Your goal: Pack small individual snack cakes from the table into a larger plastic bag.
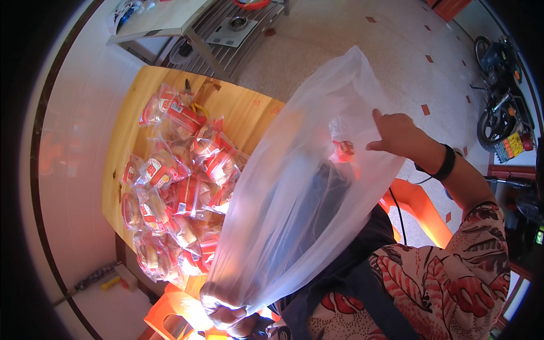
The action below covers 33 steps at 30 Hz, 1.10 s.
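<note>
A large translucent plastic bag (289, 170) spreads between my hands and across my lap, its far corner standing up in the air. At the bottom, my left hand (223, 308) grips a gathered end of the bag. My right hand (393, 134), wearing a black wristband, is at the bag's right side with thumb and one finger apart; its other fingers are largely hidden. Through the film, left of that hand, shows a red-and-clear packet (342, 148), blurred. Similar packets of round biscuits (182, 187) lie heaped on the wooden table (242, 106), left of the bag.
A yellow-handled tool (199, 109) is partly covered at the heap's far end. Beyond stands a metal table (161, 19) with a gas stove (231, 32) on its lower shelf. Orange plastic stools (170, 308) flank me. A motorcycle (503, 93) is parked at the far right.
</note>
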Available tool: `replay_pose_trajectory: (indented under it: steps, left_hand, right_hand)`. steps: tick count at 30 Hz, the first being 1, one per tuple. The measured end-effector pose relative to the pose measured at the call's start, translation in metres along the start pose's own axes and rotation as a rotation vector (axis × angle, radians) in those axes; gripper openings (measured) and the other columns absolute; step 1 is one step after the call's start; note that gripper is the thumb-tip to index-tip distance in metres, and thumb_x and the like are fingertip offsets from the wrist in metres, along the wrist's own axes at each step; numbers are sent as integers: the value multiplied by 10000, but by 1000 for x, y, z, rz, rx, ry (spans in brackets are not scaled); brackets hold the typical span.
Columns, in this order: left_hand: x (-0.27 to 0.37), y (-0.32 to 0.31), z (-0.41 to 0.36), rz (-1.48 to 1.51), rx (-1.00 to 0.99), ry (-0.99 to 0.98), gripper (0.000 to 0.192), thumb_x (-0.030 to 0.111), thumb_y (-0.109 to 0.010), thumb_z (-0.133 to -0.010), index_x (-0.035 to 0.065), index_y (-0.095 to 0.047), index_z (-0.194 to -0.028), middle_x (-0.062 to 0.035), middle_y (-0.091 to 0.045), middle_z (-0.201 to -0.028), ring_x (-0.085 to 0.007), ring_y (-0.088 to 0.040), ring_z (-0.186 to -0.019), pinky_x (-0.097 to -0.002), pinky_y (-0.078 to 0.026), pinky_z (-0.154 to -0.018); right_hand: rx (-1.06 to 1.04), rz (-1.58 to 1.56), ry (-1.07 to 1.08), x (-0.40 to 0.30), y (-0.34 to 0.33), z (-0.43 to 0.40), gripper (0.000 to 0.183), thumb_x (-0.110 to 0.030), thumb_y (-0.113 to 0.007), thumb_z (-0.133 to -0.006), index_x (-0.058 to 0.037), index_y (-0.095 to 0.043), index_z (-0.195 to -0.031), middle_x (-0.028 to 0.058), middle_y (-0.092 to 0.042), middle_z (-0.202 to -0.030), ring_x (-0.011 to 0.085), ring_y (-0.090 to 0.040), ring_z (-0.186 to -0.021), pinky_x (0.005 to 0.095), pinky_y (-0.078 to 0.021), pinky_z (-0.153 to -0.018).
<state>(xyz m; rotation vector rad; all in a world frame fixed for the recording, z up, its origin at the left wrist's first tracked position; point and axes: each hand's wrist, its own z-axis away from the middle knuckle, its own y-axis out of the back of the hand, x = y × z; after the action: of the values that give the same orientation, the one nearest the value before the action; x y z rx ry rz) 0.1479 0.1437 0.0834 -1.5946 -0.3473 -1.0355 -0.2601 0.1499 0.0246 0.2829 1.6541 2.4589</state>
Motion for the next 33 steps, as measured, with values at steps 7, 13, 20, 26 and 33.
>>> replay_pose_trajectory:
  steps: [7, 13, 20, 26, 33]
  left_hand:
    - [-2, -4, -2, -66, -21, -6, 175, -25, -595, -587, 13, -521, -740, -61, -503, -558, -149, -465, -428, -262, -360, -406]
    - [-6, -14, -5, -161, -126, 3, 165, -28, -596, -580, 1, -537, -731, -76, -523, -574, -162, -483, -440, -267, -370, -413]
    - [-9, -17, 9, -235, -153, 85, 151, -34, -603, -528, -55, -596, -678, -167, -594, -694, -246, -564, -546, -308, -432, -496]
    - [-5, -8, 15, -273, -111, 138, 184, -25, -612, -516, -51, -588, -697, -148, -592, -699, -232, -573, -621, -319, -443, -586]
    - [-7, -8, 12, -191, -29, 101, 186, -21, -623, -518, -48, -586, -699, -138, -594, -719, -220, -572, -657, -309, -433, -612]
  right_hand:
    - [-14, -74, -255, 34, -23, 0, 850, -444, -724, -575, 112, -392, -1125, 221, -582, -721, 311, -600, -670, 351, -466, -570]
    - [-557, -628, -157, 56, -66, -28, 681, -476, -556, -747, 118, -459, -1066, 189, -614, -799, 240, -620, -731, 359, -481, -601]
    - [-677, -935, -571, 13, -65, -36, 727, -540, -552, -729, 106, -505, -1060, 207, -598, -909, 276, -620, -737, 377, -502, -635]
    - [-896, -305, -227, 12, -81, -26, 754, -587, -623, -623, 79, -572, -972, 236, -593, -902, 291, -625, -678, 360, -508, -572]
    - [-957, -613, -280, 28, -117, -26, 693, -557, -604, -676, 82, -575, -944, 231, -595, -914, 301, -611, -787, 376, -494, -683]
